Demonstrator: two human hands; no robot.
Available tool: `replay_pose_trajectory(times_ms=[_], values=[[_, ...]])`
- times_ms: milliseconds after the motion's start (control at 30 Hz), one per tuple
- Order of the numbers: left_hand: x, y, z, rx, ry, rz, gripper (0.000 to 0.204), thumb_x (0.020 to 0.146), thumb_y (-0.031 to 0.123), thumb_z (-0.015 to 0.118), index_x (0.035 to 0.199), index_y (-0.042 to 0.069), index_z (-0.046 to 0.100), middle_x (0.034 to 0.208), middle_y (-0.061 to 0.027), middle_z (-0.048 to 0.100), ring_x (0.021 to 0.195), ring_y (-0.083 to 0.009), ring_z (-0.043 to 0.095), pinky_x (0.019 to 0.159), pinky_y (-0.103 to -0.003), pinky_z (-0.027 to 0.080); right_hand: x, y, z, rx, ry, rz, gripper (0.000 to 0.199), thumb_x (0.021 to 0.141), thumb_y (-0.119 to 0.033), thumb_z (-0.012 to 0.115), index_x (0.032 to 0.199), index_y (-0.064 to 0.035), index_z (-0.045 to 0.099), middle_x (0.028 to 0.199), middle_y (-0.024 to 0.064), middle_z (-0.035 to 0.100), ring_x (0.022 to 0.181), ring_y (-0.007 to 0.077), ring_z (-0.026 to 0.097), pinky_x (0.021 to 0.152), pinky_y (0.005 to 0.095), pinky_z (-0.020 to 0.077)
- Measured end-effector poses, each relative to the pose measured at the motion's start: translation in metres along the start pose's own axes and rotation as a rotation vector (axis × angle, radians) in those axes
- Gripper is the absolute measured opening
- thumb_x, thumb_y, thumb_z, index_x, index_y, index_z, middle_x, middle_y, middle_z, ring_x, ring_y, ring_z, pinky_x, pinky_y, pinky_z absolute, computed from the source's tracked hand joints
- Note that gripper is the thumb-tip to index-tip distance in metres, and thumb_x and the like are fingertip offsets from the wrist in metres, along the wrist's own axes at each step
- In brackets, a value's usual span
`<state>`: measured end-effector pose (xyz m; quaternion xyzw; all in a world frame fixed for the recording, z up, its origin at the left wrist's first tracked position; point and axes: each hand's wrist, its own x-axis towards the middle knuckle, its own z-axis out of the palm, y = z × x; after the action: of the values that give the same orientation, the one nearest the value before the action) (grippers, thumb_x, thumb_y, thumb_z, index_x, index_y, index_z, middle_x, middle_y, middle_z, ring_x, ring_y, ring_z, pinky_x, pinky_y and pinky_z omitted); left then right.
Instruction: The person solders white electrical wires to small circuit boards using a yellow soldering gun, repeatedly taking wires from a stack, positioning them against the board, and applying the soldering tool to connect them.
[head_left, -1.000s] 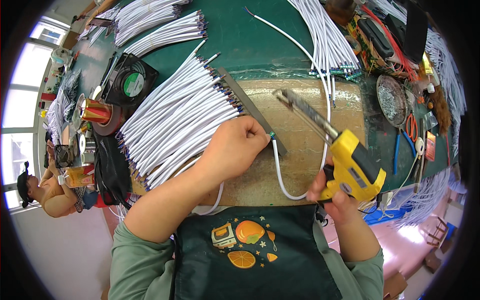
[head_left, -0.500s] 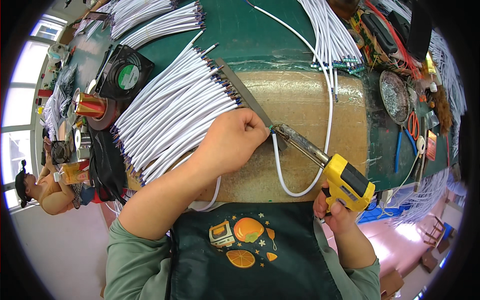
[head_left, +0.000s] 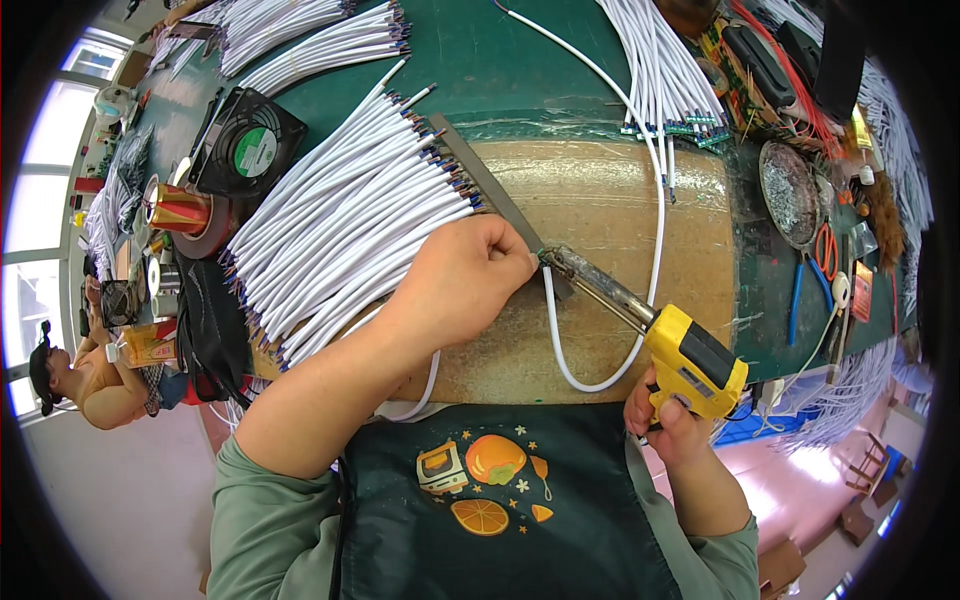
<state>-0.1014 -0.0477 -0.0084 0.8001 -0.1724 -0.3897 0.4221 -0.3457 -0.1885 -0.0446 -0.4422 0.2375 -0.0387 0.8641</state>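
My right hand [head_left: 668, 425] grips the handle of a yellow and black soldering gun [head_left: 700, 362]. Its metal tip reaches the small green end of a white cable [head_left: 556, 335], which loops down and up to the far side. My left hand [head_left: 465, 275] is closed in a pinch just left of that joint; what sits between its fingertips is hidden. Both meet at the lower end of a grey metal bar [head_left: 485, 185] on the brown work board [head_left: 610, 230]. Left of the bar lies a thick row of white cables [head_left: 350, 220] with bare wire ends.
More white cable bundles lie at the far left [head_left: 330, 45] and far right [head_left: 660, 70]. A black fan [head_left: 248, 145] and a gold-red spool [head_left: 180, 210] stand at left. On the right are a metal dish [head_left: 787, 195], blue-handled pliers [head_left: 795, 305] and orange scissors [head_left: 827, 250]. Another person [head_left: 105, 385] sits at left.
Almost nothing differs. The soldering gun's body has shifted very slightly, with its tip still at the cable end. My left hand stays in place.
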Motion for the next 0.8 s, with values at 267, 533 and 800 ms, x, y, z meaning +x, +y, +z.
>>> replay_pose_trajectory(times_ms=[267, 533, 800], values=[[-0.0005, 0.0023, -0.0006, 0.027, 0.006, -0.018, 0.012, 0.082, 0.012, 0.064, 0.08, 0.001, 0.062, 0.068, 0.0009, 0.057, 0.063, -0.0055, 0.048, 0.057, -0.023, 0.039, 0.0009, 0.0016, -0.0003, 0.018, -0.009, -0.031, 0.06, 0.076, -0.04, 0.074, 0.115, -0.0031, 0.047, 0.065, 0.0067, 0.05, 0.051, 0.0157, 0.048, 0.048, 0.0284, 0.0409], [-0.0008, 0.0032, -0.0005, 0.026, 0.015, -0.032, 0.012, 0.082, 0.012, 0.064, 0.08, 0.001, 0.062, 0.067, 0.0014, 0.056, 0.062, -0.0051, 0.047, 0.055, -0.023, 0.038, 0.0014, 0.0029, -0.0007, 0.04, -0.003, -0.095, 0.067, 0.075, -0.042, 0.074, 0.121, -0.0015, 0.045, 0.064, 0.0061, 0.05, 0.048, 0.0154, 0.048, 0.047, 0.0281, 0.0419], [-0.0002, -0.0007, 0.0002, 0.033, 0.016, 0.019, 0.011, 0.083, 0.012, 0.064, 0.08, 0.001, 0.062, 0.067, 0.0016, 0.056, 0.061, -0.0048, 0.047, 0.055, -0.022, 0.038, 0.0032, 0.0075, -0.0014, 0.067, -0.018, -0.191, 0.065, 0.079, -0.044, 0.069, 0.123, -0.0028, 0.043, 0.063, 0.005, 0.049, 0.048, 0.0146, 0.048, 0.046, 0.0282, 0.0416]])
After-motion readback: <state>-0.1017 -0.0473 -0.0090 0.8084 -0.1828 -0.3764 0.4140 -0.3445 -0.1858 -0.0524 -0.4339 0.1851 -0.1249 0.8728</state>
